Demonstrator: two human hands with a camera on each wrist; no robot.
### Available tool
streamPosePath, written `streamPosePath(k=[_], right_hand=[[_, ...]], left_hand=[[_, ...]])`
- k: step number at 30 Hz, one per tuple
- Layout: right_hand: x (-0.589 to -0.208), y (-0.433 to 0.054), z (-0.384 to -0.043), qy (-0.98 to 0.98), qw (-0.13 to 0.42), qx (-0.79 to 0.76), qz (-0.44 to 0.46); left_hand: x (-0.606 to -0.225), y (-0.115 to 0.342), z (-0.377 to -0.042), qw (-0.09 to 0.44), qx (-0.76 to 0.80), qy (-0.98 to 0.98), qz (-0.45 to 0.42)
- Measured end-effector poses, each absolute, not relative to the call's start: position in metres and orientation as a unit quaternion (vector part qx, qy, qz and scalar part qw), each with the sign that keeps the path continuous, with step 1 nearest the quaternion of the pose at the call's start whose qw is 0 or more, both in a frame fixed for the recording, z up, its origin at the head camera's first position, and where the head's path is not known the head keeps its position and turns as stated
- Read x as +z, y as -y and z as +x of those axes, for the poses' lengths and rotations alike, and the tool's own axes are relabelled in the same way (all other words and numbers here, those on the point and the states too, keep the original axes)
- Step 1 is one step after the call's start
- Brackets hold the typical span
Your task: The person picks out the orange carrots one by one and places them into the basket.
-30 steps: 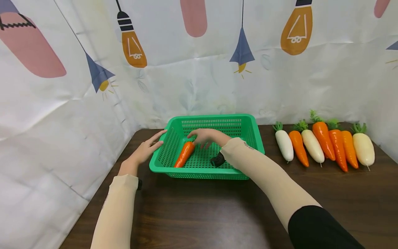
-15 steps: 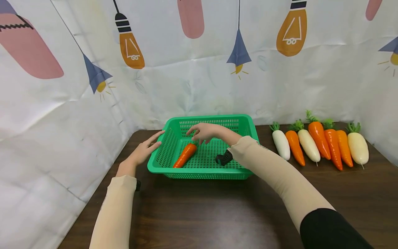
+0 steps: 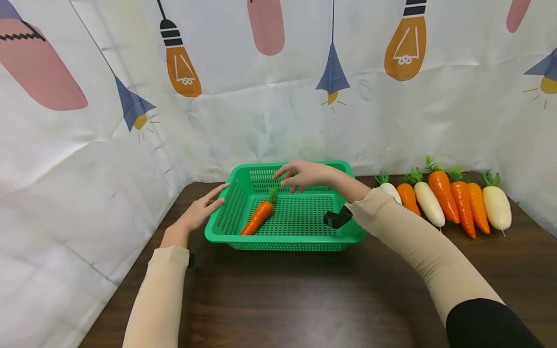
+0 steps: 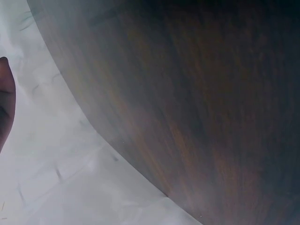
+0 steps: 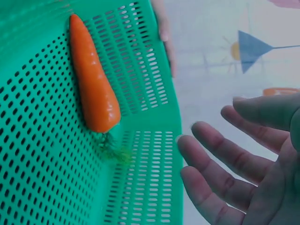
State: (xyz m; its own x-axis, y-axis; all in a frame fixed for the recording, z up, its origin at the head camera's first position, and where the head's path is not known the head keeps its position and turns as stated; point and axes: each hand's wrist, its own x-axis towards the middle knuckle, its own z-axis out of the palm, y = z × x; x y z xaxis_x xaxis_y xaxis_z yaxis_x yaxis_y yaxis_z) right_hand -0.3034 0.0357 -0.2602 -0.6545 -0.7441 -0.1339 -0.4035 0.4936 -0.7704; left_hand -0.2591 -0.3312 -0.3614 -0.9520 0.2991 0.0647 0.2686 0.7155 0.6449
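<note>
A green plastic basket (image 3: 285, 239) stands on the dark wooden table, with one orange carrot (image 3: 257, 218) lying along its left side, leafy top toward the back. My left hand (image 3: 197, 212) touches the basket's left rim with its fingers fairly straight. Above the basket's back part hovers my right hand (image 3: 306, 175), fingers loosely bent and apart from the carrot. In the right wrist view that right hand (image 5: 243, 164) holds nothing, and the carrot (image 5: 93, 79) lies against the basket wall. Only a sliver of the left hand (image 4: 5, 103) shows in the left wrist view.
To the right of the basket, a row of several carrots and white radishes lies on the table, among them a white radish (image 3: 497, 208) at the far end and a carrot (image 3: 463, 208). A printed curtain (image 3: 270, 121) hangs behind and at the left.
My right hand has drawn up and to the right, away from the carrot, which now lies uncovered in the basket. The left hand has stayed at the rim.
</note>
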Motion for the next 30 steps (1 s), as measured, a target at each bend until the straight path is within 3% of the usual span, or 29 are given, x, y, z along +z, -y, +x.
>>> streamPosePath(k=[16, 30], right_hand=[[-0.255, -0.088, -0.292, -0.827, 0.142, -0.401, -0.368], [-0.261, -0.14, -0.281, -0.862, 0.082, -0.377, -0.329]], left_hand=[[-0.36, 0.331, -0.258, 0.019, 0.348, -0.924, 0.156], [-0.361, 0.33, -0.258, 0.017, 0.351, -0.923, 0.156]])
